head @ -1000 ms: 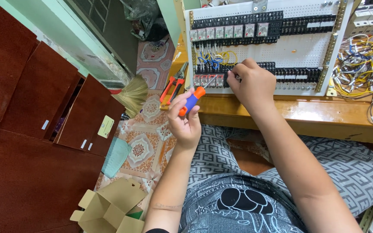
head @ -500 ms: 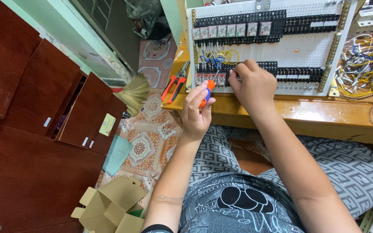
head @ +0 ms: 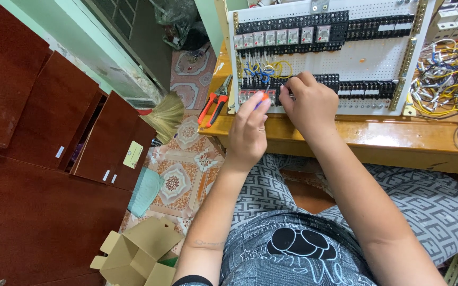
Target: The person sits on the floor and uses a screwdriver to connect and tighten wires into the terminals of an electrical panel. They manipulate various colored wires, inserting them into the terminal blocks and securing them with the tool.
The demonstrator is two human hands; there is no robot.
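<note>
Hands (head: 248, 130) raised together at panel (head: 367, 58), screwdriver (head: 263, 98) gripped.

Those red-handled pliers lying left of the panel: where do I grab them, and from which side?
Probably by the two red handles, pinched together from above. The pliers lie flat on the wooden bench, jaws pointing away toward the perforated panel, handles splayed toward the near left edge. Coming from the left keeps clear of the left hand and its screwdriver.
</note>
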